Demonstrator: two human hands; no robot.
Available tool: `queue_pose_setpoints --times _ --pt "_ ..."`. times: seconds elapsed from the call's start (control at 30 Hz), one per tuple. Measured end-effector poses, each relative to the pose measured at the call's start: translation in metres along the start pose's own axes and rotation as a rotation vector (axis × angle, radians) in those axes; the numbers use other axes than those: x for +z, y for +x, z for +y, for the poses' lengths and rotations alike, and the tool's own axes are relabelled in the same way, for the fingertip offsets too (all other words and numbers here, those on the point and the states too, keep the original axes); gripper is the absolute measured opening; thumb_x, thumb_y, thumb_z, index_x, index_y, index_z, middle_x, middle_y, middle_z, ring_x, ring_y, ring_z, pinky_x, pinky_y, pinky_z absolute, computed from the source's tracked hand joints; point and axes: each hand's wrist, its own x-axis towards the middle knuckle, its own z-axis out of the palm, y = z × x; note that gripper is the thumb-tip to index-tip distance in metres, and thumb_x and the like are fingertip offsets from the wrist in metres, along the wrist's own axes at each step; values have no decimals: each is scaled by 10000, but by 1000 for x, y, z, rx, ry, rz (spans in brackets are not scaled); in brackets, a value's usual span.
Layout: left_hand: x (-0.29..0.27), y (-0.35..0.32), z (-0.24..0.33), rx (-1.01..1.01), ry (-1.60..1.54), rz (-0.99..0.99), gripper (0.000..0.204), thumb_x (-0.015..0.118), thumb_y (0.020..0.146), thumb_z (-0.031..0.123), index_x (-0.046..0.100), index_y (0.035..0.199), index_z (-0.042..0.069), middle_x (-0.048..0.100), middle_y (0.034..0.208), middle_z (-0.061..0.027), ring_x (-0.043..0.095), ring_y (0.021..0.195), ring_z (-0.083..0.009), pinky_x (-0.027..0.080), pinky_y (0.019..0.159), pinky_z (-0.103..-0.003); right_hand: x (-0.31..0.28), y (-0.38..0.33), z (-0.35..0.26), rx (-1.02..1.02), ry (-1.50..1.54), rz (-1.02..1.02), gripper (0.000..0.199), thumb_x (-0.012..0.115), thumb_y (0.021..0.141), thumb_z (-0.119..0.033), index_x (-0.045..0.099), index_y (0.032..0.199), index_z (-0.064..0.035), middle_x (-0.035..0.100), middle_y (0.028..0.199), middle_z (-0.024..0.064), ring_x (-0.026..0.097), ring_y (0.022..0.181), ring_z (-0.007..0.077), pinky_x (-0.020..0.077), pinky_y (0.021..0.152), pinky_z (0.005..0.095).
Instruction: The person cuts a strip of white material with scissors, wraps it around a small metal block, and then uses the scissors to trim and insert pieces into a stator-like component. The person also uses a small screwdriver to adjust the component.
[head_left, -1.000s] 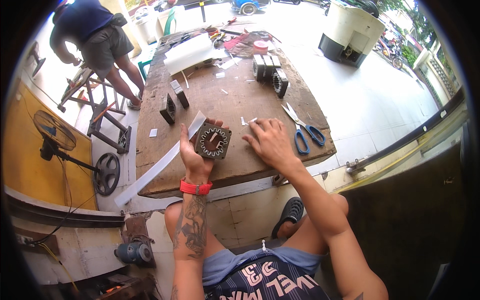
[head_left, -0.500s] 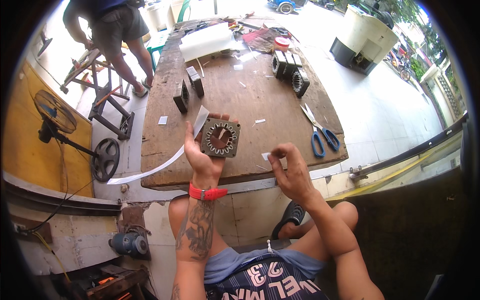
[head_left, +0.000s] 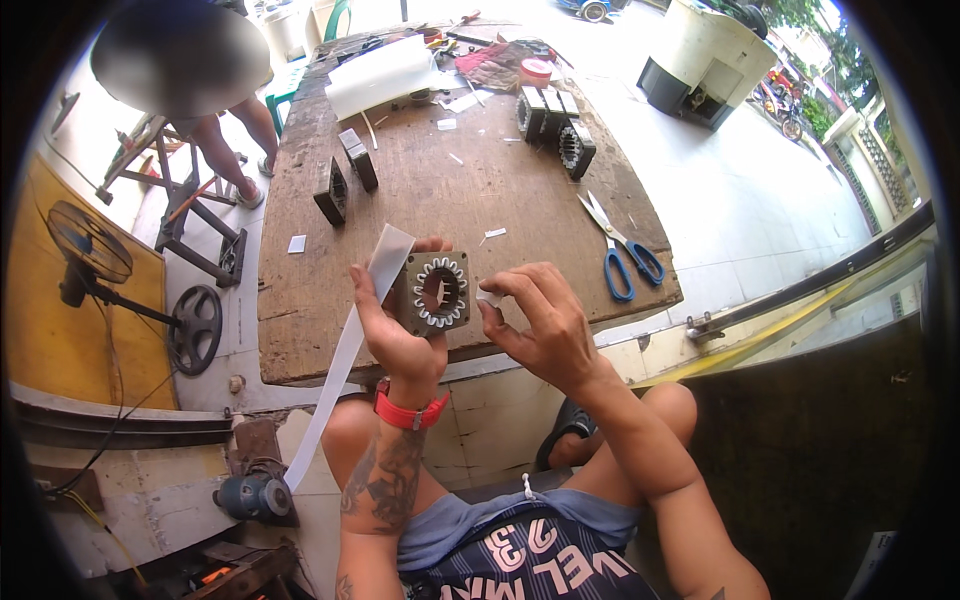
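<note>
We held the square motor stator core [head_left: 436,292] upright in our left hand [head_left: 395,330], its toothed round opening facing us, just above the near edge of the wooden table [head_left: 470,190]; the left palm cupped it from behind and below, thumb on its left side, fingers curled over the top, so that hand was closed on the core; our right hand [head_left: 545,325] stood just beside the core's right edge, thumb and forefinger pinched narrow on a small white slip [head_left: 488,298] that touched or nearly touched the core, and we could not tell which; one long white paper strip [head_left: 350,350] ran behind the left hand, from above the fingers down past the table's edge toward our knee; a red wristband [head_left: 408,412] circled the left wrist; farther out on the table we counted one pair of blue-handled scissors [head_left: 620,250] to the right, well apart from the hands; two dark stator blocks [head_left: 345,178] stood on the left part of the top, and a cluster of about four more stators [head_left: 555,125] at the far right; one white block [head_left: 385,75] lay at the far end; small white paper scraps [head_left: 493,233] were scattered over the wood; another person [head_left: 200,90] stood beyond the table's far left corner; a fan [head_left: 90,245] lay on the yellow floor at left.
</note>
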Motion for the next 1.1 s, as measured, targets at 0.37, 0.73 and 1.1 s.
queue_pose_setpoints --times 0.37,0.73,1.1 --pt "0 -8 -1 164 86 -56 657 271 1137 520 609 1217 -37 697 1171 -250 677 1154 -354 537 1025 -459 10 -4 -11 7 42 -78 329 766 855 6 703 1171 -59 673 985 103 676 927 305 569 800 412" --pt "2 -10 1 165 98 -62 658 268 1132 529 608 1226 -26 691 1190 -254 675 1163 -348 541 1020 -458 24 -15 -5 136 203 6 426 773 928 -96 644 1333 -62 697 1153 150 692 1008 331 586 842 407" --pt "-7 2 12 -16 159 -105 597 315 1143 489 601 1265 -21 704 1208 -204 703 1121 -299 565 1013 -410 15 -9 -16 86 100 -163 974 895 813 -264 356 1607 -99 509 1497 211 509 1368 437 445 1132 495"
